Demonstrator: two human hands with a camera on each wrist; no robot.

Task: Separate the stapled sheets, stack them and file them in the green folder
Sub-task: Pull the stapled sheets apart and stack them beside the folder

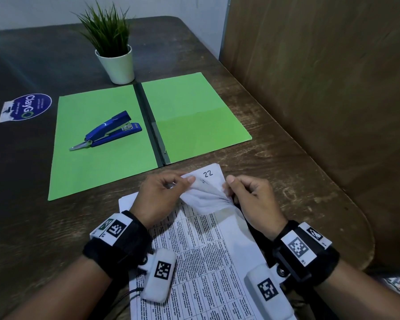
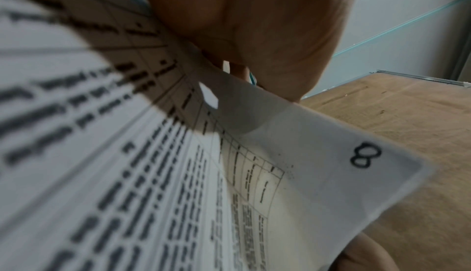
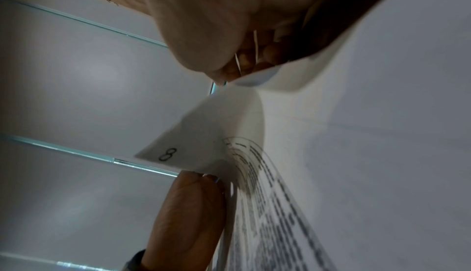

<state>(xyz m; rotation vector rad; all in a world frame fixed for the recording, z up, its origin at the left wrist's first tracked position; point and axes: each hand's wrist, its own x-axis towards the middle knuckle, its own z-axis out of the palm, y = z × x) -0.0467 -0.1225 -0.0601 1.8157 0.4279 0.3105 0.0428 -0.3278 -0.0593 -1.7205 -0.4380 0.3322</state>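
Note:
The stapled sheets [image 1: 208,245], printed with tables, lie at the table's near edge with their far corner lifted. My left hand [image 1: 169,190] pinches that corner, which is marked "22", from the left. My right hand [image 1: 247,197] grips the crumpled paper beside it from the right. In the left wrist view a corner of the sheets [image 2: 331,164] marked "8" hangs below my thumb; that corner of the sheets [image 3: 183,150] also shows in the right wrist view. The green folder [image 1: 102,144] lies open and flat beyond the sheets. No staple is visible.
A blue stapler [image 1: 109,130] lies on the folder's left half. A potted plant [image 1: 114,54] stands behind the folder. A round sticker [image 1: 26,107] is on the dark table at the left. A brown panel [image 1: 333,88] walls the right side.

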